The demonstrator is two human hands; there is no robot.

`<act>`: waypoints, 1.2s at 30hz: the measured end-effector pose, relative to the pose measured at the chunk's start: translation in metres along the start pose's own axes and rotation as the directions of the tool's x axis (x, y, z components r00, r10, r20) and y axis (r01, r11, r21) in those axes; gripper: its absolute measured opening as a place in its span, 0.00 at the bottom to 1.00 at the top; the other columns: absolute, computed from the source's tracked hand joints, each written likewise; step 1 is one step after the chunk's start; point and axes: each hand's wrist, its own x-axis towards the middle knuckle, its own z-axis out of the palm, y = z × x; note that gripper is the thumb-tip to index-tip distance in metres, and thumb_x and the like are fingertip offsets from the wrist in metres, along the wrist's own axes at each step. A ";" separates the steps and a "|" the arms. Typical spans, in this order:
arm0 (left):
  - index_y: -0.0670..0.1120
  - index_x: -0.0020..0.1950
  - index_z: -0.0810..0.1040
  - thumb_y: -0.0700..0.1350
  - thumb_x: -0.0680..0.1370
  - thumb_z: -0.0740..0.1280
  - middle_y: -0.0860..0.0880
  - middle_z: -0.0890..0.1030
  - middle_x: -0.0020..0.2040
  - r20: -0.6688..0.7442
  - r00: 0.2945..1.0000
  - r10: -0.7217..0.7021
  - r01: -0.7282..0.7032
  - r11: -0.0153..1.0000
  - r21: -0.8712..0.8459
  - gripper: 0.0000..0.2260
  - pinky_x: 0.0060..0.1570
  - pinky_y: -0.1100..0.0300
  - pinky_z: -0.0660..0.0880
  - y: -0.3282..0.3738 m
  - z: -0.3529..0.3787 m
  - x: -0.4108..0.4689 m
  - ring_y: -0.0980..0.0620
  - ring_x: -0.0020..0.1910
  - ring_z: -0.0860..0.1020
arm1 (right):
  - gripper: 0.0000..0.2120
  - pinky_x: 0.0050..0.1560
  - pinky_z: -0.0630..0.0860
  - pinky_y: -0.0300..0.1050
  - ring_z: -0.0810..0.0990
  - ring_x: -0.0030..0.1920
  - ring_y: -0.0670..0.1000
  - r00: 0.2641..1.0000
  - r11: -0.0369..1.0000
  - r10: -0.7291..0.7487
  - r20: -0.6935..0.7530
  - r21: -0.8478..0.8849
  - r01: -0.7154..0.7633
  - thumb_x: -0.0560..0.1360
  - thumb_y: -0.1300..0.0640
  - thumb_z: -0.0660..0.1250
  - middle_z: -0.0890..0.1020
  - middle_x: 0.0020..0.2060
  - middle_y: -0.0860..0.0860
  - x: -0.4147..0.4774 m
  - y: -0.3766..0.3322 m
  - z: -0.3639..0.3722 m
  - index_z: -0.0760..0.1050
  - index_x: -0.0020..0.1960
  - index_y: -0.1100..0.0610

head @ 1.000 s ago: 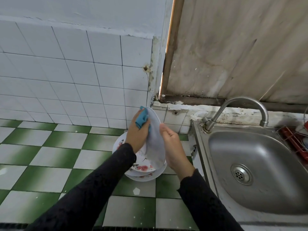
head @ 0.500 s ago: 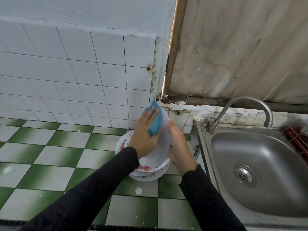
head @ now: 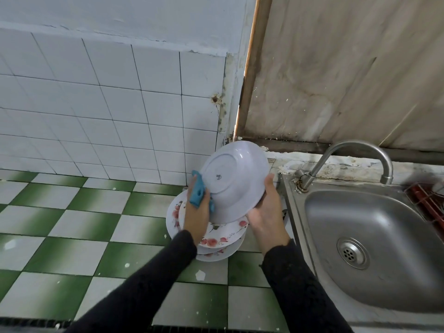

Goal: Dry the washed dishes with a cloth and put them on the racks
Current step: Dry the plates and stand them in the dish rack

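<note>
One illegible dark stamp under bowl

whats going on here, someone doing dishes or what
A person is drying dishes at a green-and-white tiled counter beside a steel sink. The right hand grips a white dish by its rim, tilted with its underside facing the camera. The left hand holds a blue cloth against the dish's edge. Below sits a stack of flowered plates. A red rack shows past the sink.
</note>
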 end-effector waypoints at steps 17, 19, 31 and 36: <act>0.50 0.77 0.63 0.49 0.79 0.61 0.50 0.61 0.79 0.451 0.753 0.479 -0.655 0.485 0.579 0.26 0.78 0.49 0.49 0.020 0.002 0.005 0.52 0.79 0.50 | 0.23 0.67 0.75 0.61 0.81 0.63 0.62 0.963 0.963 0.267 0.041 -0.045 -0.266 0.83 0.45 0.59 0.82 0.61 0.63 -0.006 0.027 0.010 0.74 0.69 0.61; 0.52 0.78 0.61 0.51 0.80 0.59 0.52 0.60 0.79 0.423 0.796 0.433 -0.605 0.561 0.565 0.26 0.78 0.48 0.51 0.021 -0.003 0.014 0.54 0.79 0.51 | 0.23 0.68 0.74 0.60 0.81 0.63 0.62 0.964 0.963 0.261 0.049 -0.081 -0.257 0.84 0.46 0.58 0.82 0.61 0.63 -0.006 0.027 0.007 0.74 0.69 0.62; 0.53 0.81 0.47 0.51 0.81 0.58 0.51 0.46 0.82 0.435 0.747 0.503 -0.658 0.463 0.594 0.32 0.77 0.41 0.45 -0.016 -0.006 -0.022 0.45 0.80 0.43 | 0.24 0.68 0.72 0.65 0.78 0.64 0.65 0.990 0.988 0.139 0.024 0.070 -0.140 0.83 0.43 0.59 0.80 0.62 0.64 0.009 0.003 -0.005 0.72 0.69 0.61; 0.55 0.81 0.48 0.63 0.79 0.59 0.55 0.53 0.81 0.107 0.984 0.140 -0.152 0.981 0.117 0.35 0.76 0.48 0.55 -0.022 -0.006 -0.027 0.55 0.79 0.55 | 0.24 0.51 0.83 0.57 0.82 0.60 0.59 0.992 0.992 0.119 0.051 -0.049 -0.117 0.84 0.45 0.57 0.83 0.61 0.59 0.003 -0.005 -0.024 0.71 0.73 0.58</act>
